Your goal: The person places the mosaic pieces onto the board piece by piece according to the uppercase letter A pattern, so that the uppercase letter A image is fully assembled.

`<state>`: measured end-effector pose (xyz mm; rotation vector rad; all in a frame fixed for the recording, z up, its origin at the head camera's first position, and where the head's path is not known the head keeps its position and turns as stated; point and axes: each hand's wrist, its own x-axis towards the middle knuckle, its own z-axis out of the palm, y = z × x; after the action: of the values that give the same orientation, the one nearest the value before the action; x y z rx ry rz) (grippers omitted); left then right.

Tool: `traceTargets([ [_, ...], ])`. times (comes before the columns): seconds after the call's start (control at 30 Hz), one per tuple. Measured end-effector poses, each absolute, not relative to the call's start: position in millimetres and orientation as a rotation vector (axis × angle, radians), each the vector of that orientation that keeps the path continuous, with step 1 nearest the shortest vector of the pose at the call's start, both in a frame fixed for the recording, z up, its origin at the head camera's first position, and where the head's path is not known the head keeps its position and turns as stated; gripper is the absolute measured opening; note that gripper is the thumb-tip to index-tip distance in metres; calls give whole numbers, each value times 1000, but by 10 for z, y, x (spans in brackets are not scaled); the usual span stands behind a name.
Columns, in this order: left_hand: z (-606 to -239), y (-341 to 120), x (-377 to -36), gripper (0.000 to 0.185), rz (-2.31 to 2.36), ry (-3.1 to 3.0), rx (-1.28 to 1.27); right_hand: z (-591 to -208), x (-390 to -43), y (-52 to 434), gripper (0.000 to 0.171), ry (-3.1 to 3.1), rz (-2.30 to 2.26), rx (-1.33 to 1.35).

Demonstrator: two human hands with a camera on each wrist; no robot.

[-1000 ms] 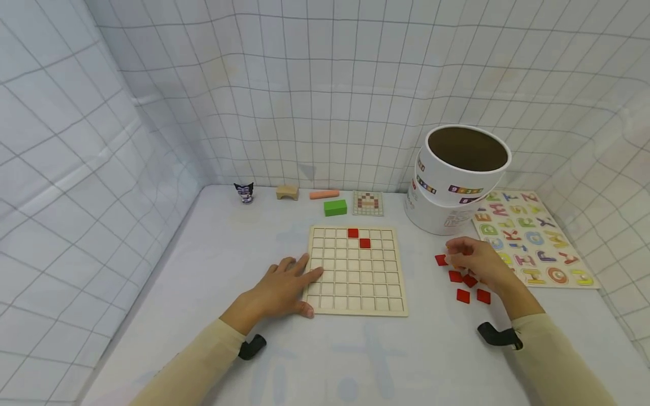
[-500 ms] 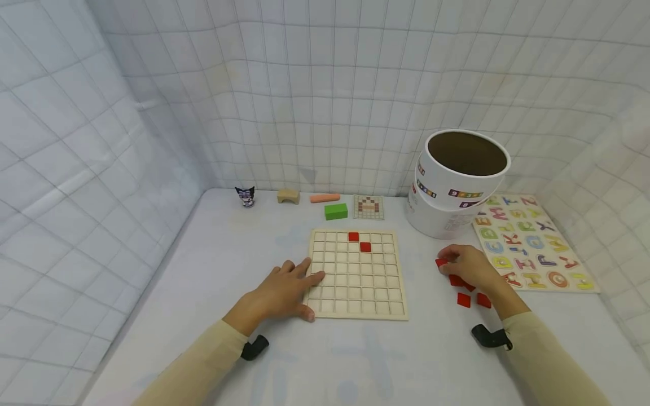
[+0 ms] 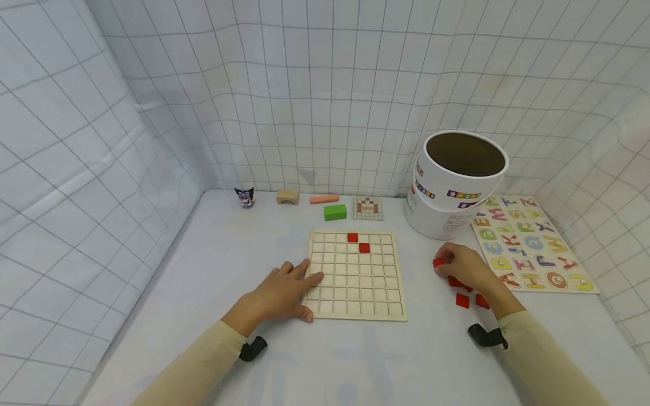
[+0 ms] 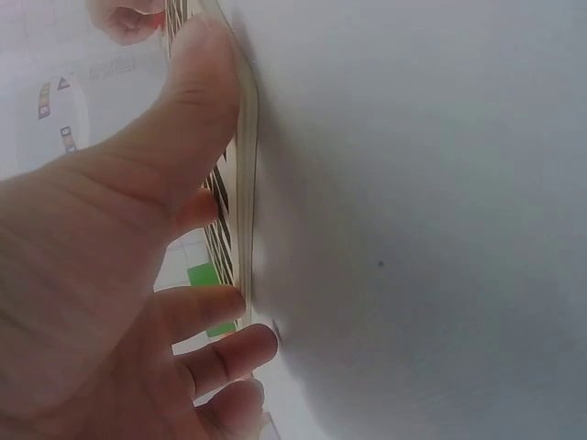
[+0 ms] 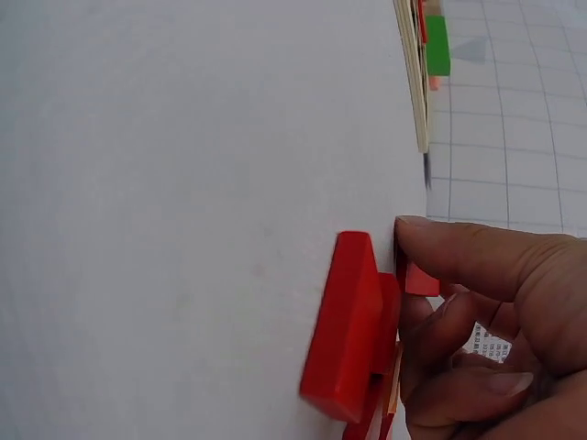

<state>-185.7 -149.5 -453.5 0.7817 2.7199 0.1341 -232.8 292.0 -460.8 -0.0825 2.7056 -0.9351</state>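
A pale wooden grid board (image 3: 361, 286) lies flat on the table, with one red square tile (image 3: 352, 238) in its top row and another red tile (image 3: 364, 248) one row lower, to the right. My left hand (image 3: 276, 296) rests at the board's left edge, fingers spread over its rim; the left wrist view shows the thumb (image 4: 197, 87) along that edge. To the right of the board, my right hand (image 3: 466, 269) pinches a red square tile (image 5: 422, 280) between thumb and fingers. Several loose red tiles (image 3: 462, 300) lie just below that hand, some partly hidden by it.
A white bucket (image 3: 437, 217) stands behind the right hand, beside an alphabet puzzle board (image 3: 545, 266). Along the back are a small figurine (image 3: 245, 198), a wooden arch block (image 3: 288, 197), an orange stick (image 3: 324, 199), a green block (image 3: 335, 212) and a small pattern card (image 3: 368, 208).
My right hand has come slightly left and down to the leftmost loose red tile and taken it between thumb and fingers. The left hand stays on the board's edge.
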Motion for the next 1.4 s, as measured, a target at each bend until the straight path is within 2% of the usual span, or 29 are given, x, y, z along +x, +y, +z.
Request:
traceTargets([
  [0.2, -4545, -1491, -1860, 93, 108, 2728, 803, -4605, -2331, 2940, 28, 2673, -1071, -81],
  [0.47, -4556, -1497, -1852, 93, 95, 2734, 798, -4564, -2360, 2890, 48, 2462, -1453, -33],
  [0.83, -4533, -1495, -1835, 93, 105, 2734, 796, -4641, -2479, 2418, 38, 2250, -1822, 44],
  [1.2, -4531, -1483, -1826, 93, 95, 2733, 803, -4755, -2529, 1977, 37, 2241, -1621, 21],
  [1.4, -4522, -1489, -1825, 92, 103, 2739, 798, -4728, -2532, 1831, 31, 2422, -1402, -110],
])
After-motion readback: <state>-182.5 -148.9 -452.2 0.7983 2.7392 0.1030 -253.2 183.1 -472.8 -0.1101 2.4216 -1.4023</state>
